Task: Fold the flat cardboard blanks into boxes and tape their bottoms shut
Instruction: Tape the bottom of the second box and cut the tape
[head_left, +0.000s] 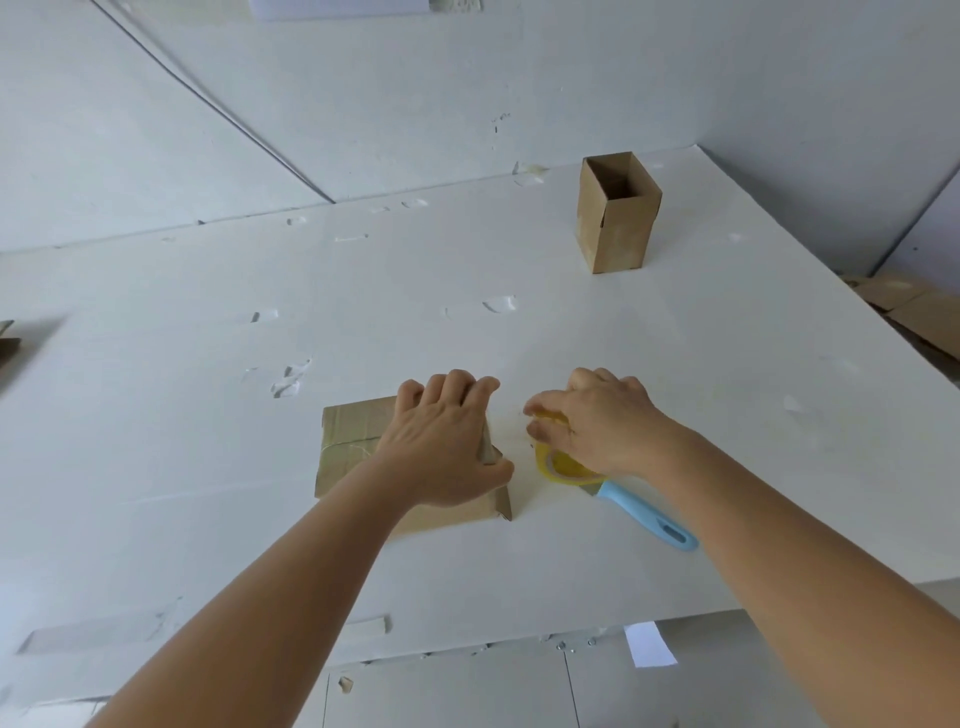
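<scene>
Head view: the left hand grips the taped box lying on the worktop; the right hand holds the yellow tape roll just beside it. Slack tape may wrinkle or stick to itself; the knife lies under the wrist.

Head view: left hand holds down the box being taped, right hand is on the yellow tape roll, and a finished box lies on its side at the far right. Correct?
Not quite. In the head view the far box stands upright, open end up, not on its side. The rest holds.
</scene>
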